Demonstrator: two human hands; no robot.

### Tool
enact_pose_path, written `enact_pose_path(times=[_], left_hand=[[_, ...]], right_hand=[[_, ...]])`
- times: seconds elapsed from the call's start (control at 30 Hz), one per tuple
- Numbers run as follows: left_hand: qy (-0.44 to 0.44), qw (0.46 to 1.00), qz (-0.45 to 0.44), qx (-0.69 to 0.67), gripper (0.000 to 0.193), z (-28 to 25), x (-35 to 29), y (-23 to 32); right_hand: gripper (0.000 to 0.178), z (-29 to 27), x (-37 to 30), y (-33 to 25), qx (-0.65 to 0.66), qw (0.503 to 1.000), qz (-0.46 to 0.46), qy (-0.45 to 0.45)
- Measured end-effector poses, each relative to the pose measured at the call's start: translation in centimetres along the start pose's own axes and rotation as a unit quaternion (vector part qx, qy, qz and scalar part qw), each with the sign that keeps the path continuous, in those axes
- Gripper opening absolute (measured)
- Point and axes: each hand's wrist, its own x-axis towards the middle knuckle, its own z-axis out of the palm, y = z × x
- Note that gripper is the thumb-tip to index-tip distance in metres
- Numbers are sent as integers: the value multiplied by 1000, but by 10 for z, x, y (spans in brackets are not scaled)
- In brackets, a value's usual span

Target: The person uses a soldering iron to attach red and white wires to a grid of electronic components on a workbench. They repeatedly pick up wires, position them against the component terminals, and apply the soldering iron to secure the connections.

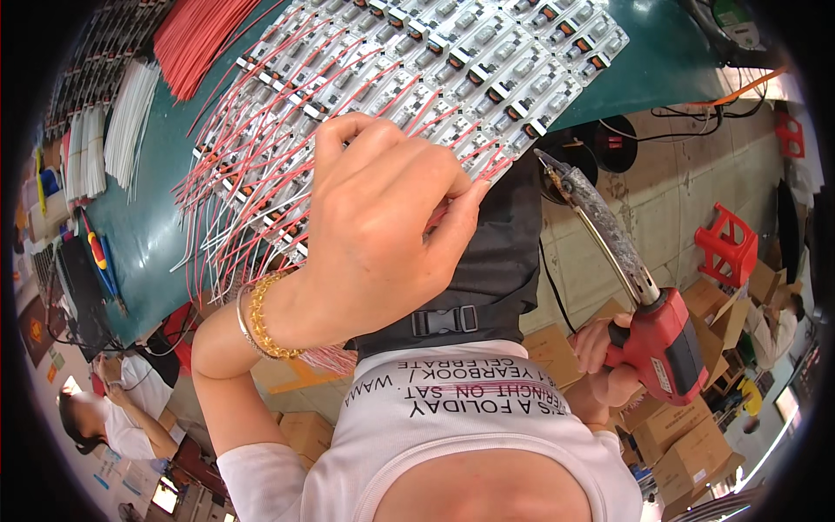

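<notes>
Open passage runs over the green bench (665, 74) at the frame's upper right; fanned red and white wires (248, 165) crowd left of centre; the soldering iron (598, 209) bars right of centre.

The person wears a white short-sleeved T-shirt (374, 435) at the bottom centre of the frame; its ribbed round collar (474, 442) curves near the lower edge, and rows of dark capital lettering (430, 406) cross the chest upside down, one row overlaid with a thin reddish line; the left sleeve (261, 474), at the lower left, is plain white; above the shirt, at the middle, is a black lower garment (500, 248) with a dark plastic clip buckle (444, 320); the bare left hand (383, 209) has a yellow-gold beaded bracelet (259, 313) and a slim silvery bangle (244, 324) at its wrist
</notes>
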Motion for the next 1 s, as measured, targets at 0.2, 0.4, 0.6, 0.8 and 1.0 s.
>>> enact_pose_path(times=[0.2, 0.4, 0.6, 0.8, 1.0], left_hand=[[3, 1000, -3, -3, 18, 1, 0, 0], [-13, 1000, -10, 1, 17, 0, 1, 2], [73, 995, -19, 58, 11, -37, 15, -7], [143, 973, -125, 133, 12, -96, 56, -113], [123, 953, -17, 277, 12, -98, 48, -152]], right_hand=[[68, 1, 3, 1, 36, 999, -13, 3], [70, 3, 18, -1, 49, 997, -57, 7], [73, -1, 32, 5, 63, 996, -66, 3], [71, 9, 45, 8, 91, 992, -81, -14], [68, 1, 58, 11, 75, 993, -91, -10]])
